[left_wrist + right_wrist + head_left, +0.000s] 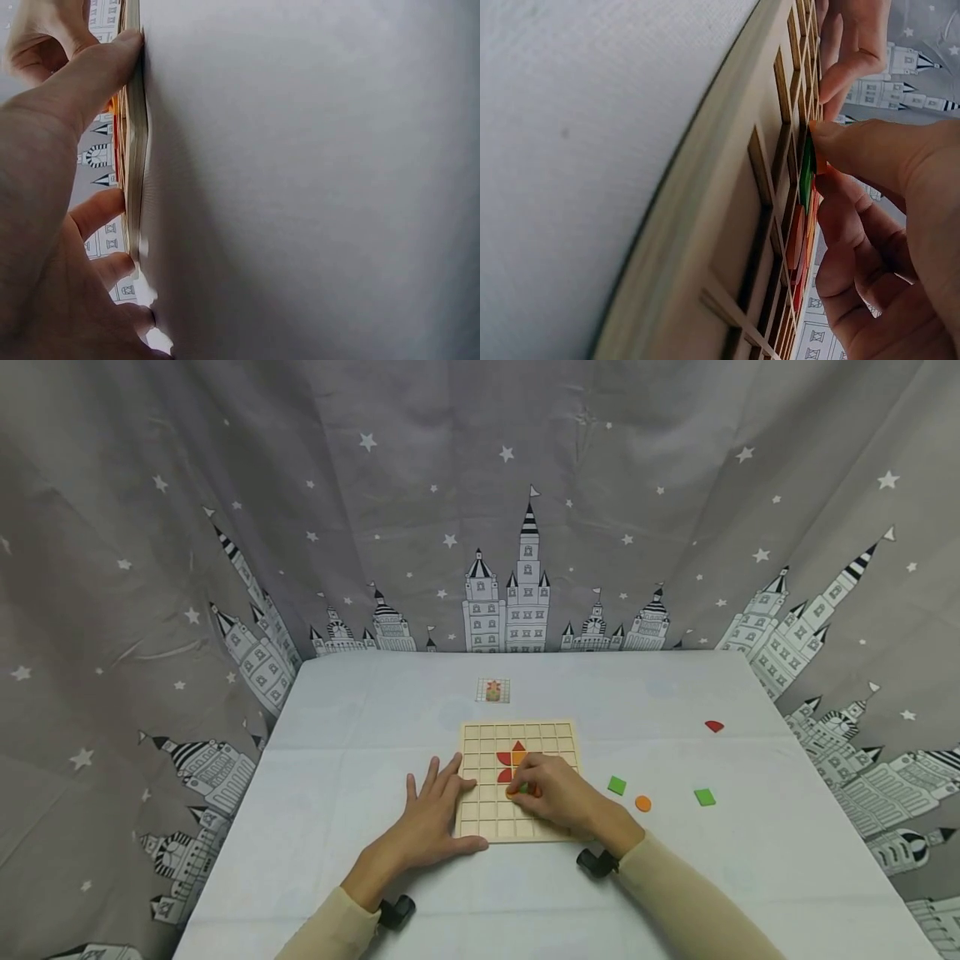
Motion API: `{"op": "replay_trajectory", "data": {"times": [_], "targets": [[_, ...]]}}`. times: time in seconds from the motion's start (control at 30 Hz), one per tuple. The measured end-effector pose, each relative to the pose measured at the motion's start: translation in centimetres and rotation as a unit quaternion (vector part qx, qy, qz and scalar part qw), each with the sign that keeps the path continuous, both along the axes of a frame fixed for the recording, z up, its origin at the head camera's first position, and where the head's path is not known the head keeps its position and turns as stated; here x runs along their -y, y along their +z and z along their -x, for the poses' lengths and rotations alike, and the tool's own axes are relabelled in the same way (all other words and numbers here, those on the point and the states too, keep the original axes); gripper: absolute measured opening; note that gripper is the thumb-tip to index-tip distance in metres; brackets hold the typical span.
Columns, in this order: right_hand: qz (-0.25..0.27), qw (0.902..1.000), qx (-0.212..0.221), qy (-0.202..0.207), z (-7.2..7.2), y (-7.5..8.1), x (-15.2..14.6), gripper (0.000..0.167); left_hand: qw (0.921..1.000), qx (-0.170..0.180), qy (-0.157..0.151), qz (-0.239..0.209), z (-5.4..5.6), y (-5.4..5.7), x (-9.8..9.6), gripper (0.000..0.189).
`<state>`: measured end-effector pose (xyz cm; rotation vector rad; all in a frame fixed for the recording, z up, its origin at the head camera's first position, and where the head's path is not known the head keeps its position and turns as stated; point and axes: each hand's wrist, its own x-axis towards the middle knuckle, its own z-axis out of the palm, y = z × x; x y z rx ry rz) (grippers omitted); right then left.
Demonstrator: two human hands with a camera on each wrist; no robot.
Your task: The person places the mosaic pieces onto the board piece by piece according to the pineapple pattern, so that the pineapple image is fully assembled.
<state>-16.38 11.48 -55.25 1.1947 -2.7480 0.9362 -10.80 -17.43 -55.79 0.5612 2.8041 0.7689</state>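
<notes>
A wooden grid board (480, 822) lies on the white table. Its left side is touched by my left hand (431, 818), fingers spread and thumb at the front corner. Over the middle of the board, my right hand (558, 793) pinches a small orange piece (820, 156) between thumb and fingers. Right beside that piece is a green piece (807, 174), partly covered by the fingers in the head view. Farther up the grid sit a red triangle (518, 746), an orange square (519, 759) and two red rounded pieces (505, 775).
Right of the board lie a green square (617, 785), an orange disc (642, 803), another green square (704, 797) and a red quarter-round piece (714, 726). Behind the board is a small card (492, 691) with a gridded picture. A grey castle-print curtain (450, 527) hangs past the table's far edge.
</notes>
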Motion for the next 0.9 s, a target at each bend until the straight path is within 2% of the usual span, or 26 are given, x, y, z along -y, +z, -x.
{"op": "replay_trajectory", "data": {"times": [0.2,0.47,0.7,0.9], "targets": [[-0.007,0.9999,-0.009,-0.003,-0.1,0.2,0.0,0.009,1.0,0.0,0.0,0.003,0.0,0.1,0.0,0.099],[-0.008,0.9998,-0.016,-0.013,0.0,-0.4,0.5,0.007,1.0,0.009,-0.002,0.002,0.0,0.0,0.1,0.101],[0.014,0.9995,-0.027,-0.011,0.0,-0.5,0.9,0.006,0.9999,0.01,-0.008,0.001,0.0,0.3,0.0,0.099],[0.024,0.9993,-0.013,-0.026,-0.2,-0.8,1.2,0.006,0.9998,0.017,-0.005,0.005,-0.1,0.4,-0.1,0.099]]}}
